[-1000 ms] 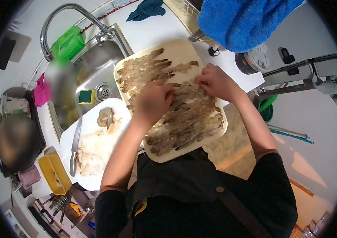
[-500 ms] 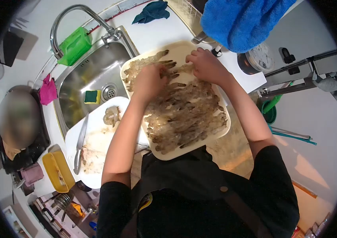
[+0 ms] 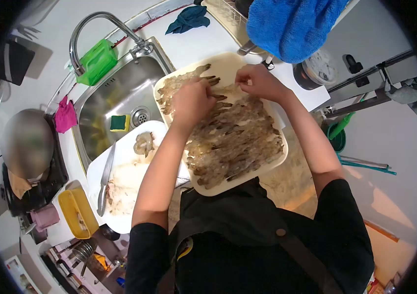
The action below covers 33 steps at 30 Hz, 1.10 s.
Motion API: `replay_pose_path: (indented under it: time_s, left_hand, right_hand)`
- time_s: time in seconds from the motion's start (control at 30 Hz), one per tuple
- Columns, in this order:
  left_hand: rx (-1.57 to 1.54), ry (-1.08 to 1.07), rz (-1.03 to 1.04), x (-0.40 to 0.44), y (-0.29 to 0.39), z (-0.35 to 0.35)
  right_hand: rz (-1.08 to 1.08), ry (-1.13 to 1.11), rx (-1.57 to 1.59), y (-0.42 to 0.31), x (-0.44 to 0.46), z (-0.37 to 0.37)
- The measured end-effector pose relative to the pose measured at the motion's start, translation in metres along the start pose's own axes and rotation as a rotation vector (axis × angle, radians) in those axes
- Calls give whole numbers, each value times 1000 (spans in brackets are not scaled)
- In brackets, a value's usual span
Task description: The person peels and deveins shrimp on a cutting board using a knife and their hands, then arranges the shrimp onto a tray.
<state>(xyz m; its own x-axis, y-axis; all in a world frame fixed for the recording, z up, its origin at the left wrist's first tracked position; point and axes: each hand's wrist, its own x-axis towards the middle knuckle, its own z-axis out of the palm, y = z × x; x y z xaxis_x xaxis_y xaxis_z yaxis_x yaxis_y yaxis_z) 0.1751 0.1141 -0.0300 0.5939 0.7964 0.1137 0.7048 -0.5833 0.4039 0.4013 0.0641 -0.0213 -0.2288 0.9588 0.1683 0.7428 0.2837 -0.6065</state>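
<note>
Indoors, bare left hand (image 3: 193, 100) curls over greyish, dark-tailed shrimp (image 3: 238, 139) in cream rectangular tray (image 3: 230, 63), fingertips and grip hidden. Bare right hand (image 3: 262, 82) bends fingers toward thumb above tray's far side; hold unclear. White cutting board (image 3: 125, 176), bearing steel knife (image 3: 106, 179), lies beside tray.

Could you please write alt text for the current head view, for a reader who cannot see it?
Two bare hands, left and right, work over a cream tray of peeled shrimp. Beside it, a knife lies on a white cutting board near a steel sink.
</note>
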Motion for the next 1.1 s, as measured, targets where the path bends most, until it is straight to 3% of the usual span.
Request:
replay_pose_path:
  time_s: [0.1,0.2,0.3,0.4,0.5,0.6,0.7,0.77,0.83,0.93,1.03,1.1]
  left_hand:
    - [2,74,1,0,3,-2]
    - [-80,-185,-176,-1,14,-19]
    - [-206,75,106,-4,5,4]
    - [-135,330,370,2,6,18]
    - [-104,249,483,17,-10,21]
    - [-183,122,214,9,-1,2]
    - [-311,116,250,-8,5,0]
    - [-131,85,255,-26,14,6]
    - [-127,154,251,-46,21,16]
    - [-348,130,146,-71,13,-13]
    - [-415,106,-134,-113,-20,-55]
    - [-503,228,-352,-151,-55,-72]
  right_hand:
    - [49,0,96,-10,-3,-9]
    - [86,-18,118,-8,-12,-12]
    - [86,-18,112,-7,-14,-5]
    - [21,46,132,-14,-8,-3]
    - [-47,118,126,-28,1,-11]
    - [-64,127,-10,-32,-2,-25]
    - [10,35,-75,-17,-15,-24]
    - [163,-102,-90,-5,-27,-16]
    - [-100,-74,-252,-6,-35,-11]
    - [-96,87,-183,-34,-22,0]
    - [-10,157,147,-85,10,45]
    - [-58,38,114,-126,36,79]
